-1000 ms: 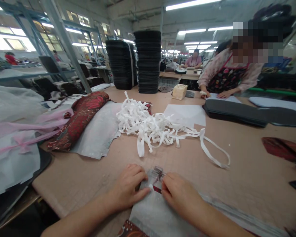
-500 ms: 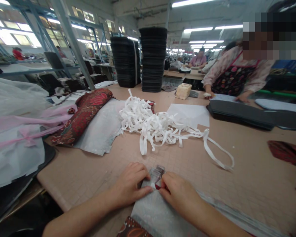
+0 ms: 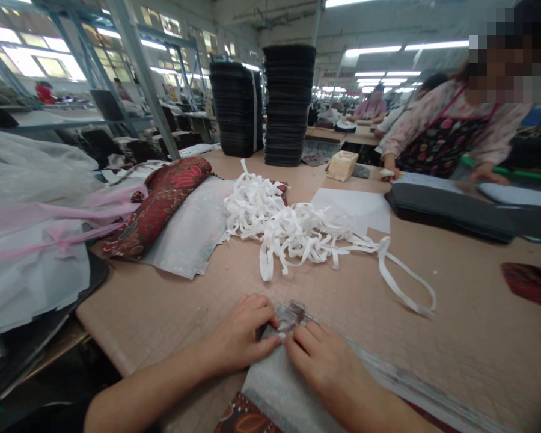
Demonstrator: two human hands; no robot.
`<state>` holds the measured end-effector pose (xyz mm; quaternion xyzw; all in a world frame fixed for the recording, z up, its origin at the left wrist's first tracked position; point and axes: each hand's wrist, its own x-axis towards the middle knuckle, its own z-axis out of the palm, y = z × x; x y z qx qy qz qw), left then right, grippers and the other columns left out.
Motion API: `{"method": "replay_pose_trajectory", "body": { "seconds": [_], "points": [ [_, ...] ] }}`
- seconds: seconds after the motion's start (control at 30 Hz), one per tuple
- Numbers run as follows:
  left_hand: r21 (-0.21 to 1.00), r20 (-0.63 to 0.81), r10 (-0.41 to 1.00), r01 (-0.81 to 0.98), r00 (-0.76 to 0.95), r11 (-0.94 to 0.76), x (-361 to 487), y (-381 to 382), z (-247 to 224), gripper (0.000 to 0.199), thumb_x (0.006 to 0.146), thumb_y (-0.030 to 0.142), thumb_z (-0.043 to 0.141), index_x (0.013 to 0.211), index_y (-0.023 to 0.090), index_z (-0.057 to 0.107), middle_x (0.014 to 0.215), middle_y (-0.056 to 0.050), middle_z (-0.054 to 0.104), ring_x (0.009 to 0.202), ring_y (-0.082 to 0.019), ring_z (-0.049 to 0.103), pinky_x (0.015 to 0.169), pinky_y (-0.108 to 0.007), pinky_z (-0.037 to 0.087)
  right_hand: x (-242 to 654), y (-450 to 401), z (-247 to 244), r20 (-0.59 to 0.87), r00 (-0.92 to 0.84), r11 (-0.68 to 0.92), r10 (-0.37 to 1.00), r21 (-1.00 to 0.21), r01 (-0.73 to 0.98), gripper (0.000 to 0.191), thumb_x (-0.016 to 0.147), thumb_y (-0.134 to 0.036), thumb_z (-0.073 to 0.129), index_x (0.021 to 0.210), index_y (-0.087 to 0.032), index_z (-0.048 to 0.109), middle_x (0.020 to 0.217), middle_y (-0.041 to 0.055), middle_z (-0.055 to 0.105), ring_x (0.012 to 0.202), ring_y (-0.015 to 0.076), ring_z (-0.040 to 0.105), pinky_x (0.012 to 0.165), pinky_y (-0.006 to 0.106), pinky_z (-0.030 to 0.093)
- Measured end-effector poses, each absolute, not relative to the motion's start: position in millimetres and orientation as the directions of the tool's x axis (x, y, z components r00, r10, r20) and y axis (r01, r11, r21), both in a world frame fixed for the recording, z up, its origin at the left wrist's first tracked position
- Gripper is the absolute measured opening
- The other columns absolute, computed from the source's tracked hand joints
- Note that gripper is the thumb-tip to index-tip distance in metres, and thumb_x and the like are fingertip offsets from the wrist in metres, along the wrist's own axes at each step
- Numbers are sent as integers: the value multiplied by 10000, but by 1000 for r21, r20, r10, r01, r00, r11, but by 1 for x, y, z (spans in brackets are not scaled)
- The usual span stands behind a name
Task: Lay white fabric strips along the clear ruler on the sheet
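Observation:
A piece of patterned fabric (image 3: 293,391) lies on the table in front of me, its greyish-white back facing up and a brown-red printed corner showing at the bottom. At its far end, my left hand (image 3: 246,331) holds the left edge with curved fingers and thumb. The fingers of my right hand (image 3: 324,367) are closed and pressed down on the same end, close to my left fingertips. Between and just beyond the hands, the narrow end looks folded or bunched. What lies under my right fingers is hidden.
Beyond my hands lies a tangled heap of white tape (image 3: 293,231). Rolled patterned fabric (image 3: 162,204) rests at the left. Two tall black stacks (image 3: 290,108) stand at the back. A co-worker (image 3: 451,132) leans over dark flat pieces (image 3: 446,207) at the right.
My right hand has shifted slightly left and its fingers now press flatter on the fabric end. The red edge that showed beside them is covered. The view has turned slightly left.

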<state>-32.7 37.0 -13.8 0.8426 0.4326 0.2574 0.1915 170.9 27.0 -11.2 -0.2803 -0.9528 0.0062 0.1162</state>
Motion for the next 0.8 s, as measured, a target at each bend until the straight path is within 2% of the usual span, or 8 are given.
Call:
{"method": "replay_pose_trajectory", "body": {
  "seconds": [0.07, 0.13, 0.23, 0.33, 0.4, 0.5, 0.63, 0.8],
  "points": [
    [552, 272, 828, 625, 491, -552, -32, 37, -14, 36, 765, 170, 580, 773, 183, 547, 822, -10, 543, 827, -169, 496, 744, -300, 356, 172, 27, -9, 208, -810, 835, 549, -99, 541, 160, 824, -106, 526, 963, -157, 589, 857, 59, 584, 765, 213, 507, 662, 327, 421],
    [518, 314, 806, 621, 502, -588, -32, 35, -12, 56, 793, 157, 549, 742, 179, 541, 810, -14, 547, 817, -165, 500, 730, -296, 353, 173, 29, -6, 204, -749, 774, 630, -246, 584, 167, 833, -90, 501, 932, -178, 602, 861, 43, 589, 792, 194, 522, 696, 301, 432],
    [305, 458, 663, 596, 592, -742, -34, 25, -1, 119, 857, 141, 458, 801, 185, 554, 830, -26, 588, 784, -164, 500, 754, -328, 344, 173, 32, -2, 153, -647, 630, 747, -474, 616, 234, 806, -32, 451, 881, -180, 617, 859, 36, 596, 809, 169, 542, 731, 269, 442],
    [124, 491, 432, 431, 756, -894, -36, 15, 7, 202, 888, 103, 360, 897, 183, 544, 908, -34, 633, 811, -168, 515, 836, -359, 333, 174, 36, 2, 86, -614, 537, 785, -588, 605, 275, 783, -15, 402, 839, -173, 621, 834, 38, 604, 800, 165, 554, 728, 267, 442],
    [187, 499, 421, 381, 758, -906, -34, 14, 7, 205, 887, 91, 344, 883, 180, 529, 881, -31, 638, 810, -159, 527, 841, -345, 347, 174, 38, 4, 58, -596, 475, 801, -667, 574, 258, 804, -41, 393, 851, -179, 607, 830, 28, 615, 795, 157, 565, 726, 261, 438],
    [418, 503, 656, 505, 563, -755, -30, 23, -4, 132, 864, 121, 410, 816, 184, 514, 744, -8, 598, 719, -144, 522, 736, -305, 388, 172, 40, 5, 52, -569, 390, 821, -777, 493, 220, 822, -50, 383, 887, -192, 538, 807, -5, 609, 740, 128, 569, 680, 232, 432],
    [564, 392, 836, 618, 383, -548, -27, 34, -21, 105, 785, 151, 532, 886, 181, 522, 778, -8, 579, 742, -161, 515, 681, -292, 402, 167, 46, 2, 113, -600, 455, 792, -764, 457, 239, 790, 8, 374, 848, -195, 486, 770, -25, 560, 705, 115, 528, 644, 218, 405],
    [436, 471, 771, 647, 429, -626, -28, 31, -21, 50, 773, 132, 529, 814, 159, 517, 826, -38, 567, 792, -175, 497, 704, -309, 380, 162, 56, -6, 197, -710, 667, 676, -573, 477, 214, 789, 11, 426, 812, -175, 530, 805, 12, 553, 781, 158, 494, 692, 262, 391]
  ]
}}
